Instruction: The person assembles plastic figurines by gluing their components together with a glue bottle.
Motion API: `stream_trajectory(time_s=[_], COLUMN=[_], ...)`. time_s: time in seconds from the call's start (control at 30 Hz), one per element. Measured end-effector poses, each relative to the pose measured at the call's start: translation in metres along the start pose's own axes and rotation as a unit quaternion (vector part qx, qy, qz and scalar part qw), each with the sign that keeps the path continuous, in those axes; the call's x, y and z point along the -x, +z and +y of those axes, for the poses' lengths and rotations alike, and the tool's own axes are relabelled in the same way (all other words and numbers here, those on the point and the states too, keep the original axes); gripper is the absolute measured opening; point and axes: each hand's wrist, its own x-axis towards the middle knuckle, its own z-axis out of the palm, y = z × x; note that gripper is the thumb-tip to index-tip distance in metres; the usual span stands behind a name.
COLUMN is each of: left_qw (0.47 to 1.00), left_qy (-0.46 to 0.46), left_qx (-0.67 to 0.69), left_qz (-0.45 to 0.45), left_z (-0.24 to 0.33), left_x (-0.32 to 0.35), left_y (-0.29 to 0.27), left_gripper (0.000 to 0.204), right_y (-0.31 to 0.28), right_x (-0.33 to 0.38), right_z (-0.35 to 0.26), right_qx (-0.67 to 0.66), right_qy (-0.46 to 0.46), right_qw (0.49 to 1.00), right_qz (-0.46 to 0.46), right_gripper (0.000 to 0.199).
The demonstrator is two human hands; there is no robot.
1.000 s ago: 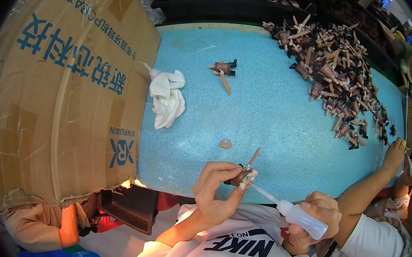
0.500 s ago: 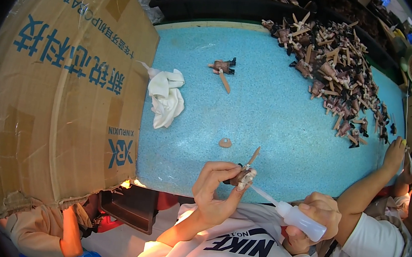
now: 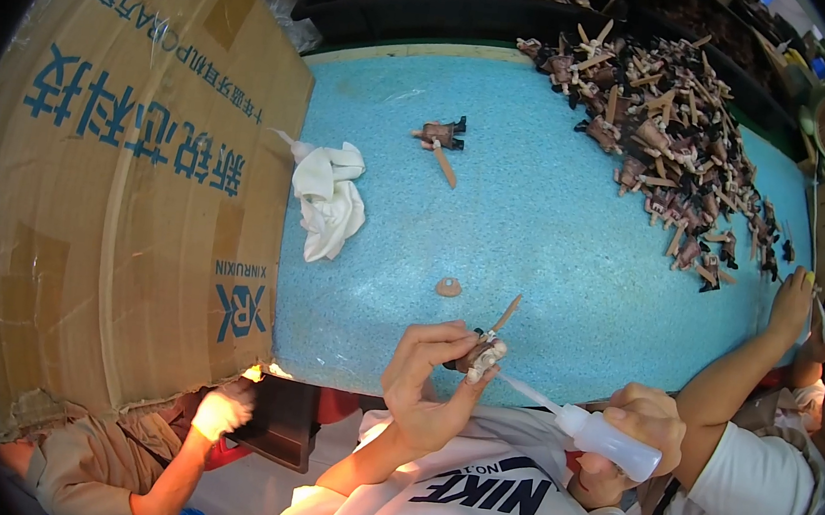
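Near the table's front edge, my left hand [image 3: 424, 384] pinches a small toy figure [image 3: 478, 359] with a brown body and a tan blade-like part sticking up. My right hand [image 3: 641, 427] is wrapped around a translucent white squeeze bottle [image 3: 614, 446]. The bottle's thin nozzle points left, its tip at or very close to the figure; contact is hard to make out. Just beyond the left hand lies a small tan piece [image 3: 448, 286] on the blue table mat [image 3: 556, 232]. Farther off, another brown figure [image 3: 440, 137] with black legs rests on the mat.
A big cardboard box [image 3: 134, 228] walls off the left side. Beside it sits a crumpled white cloth [image 3: 331, 204]. Many figures are heaped [image 3: 660, 148] at the far right, before black bins [image 3: 438, 17]. Co-workers' arms show at right [image 3: 738, 367] and lower left [image 3: 173, 479].
At the lower left, a co-worker's hand has risen beside the box's lower corner. My hands keep nearly the same place, with the bottle's nozzle still at the figure.
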Motion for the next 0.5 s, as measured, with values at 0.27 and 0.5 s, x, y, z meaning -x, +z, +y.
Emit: stream_trajectory(time_s=[0.27, 0.5], left_qw=[0.998, 0.998], left_qy=[-0.028, -0.007], left_qx=[0.060, 0.063], left_qz=[-0.014, -0.022], left_z=[-0.0044, -0.0078], left_x=[0.0046, 0.0046], left_y=[-0.0002, 0.0015], left_gripper=[0.023, 0.022], right_y=[0.0001, -0.0028], right_x=[-0.0016, -0.0060], right_z=[-0.0029, -0.0036], right_qx=[0.009, 0.012], right_qy=[0.025, 0.018], right_qw=[1.000, 0.999], right_qz=[-0.012, -0.048], right_gripper=[0.038, 0.039])
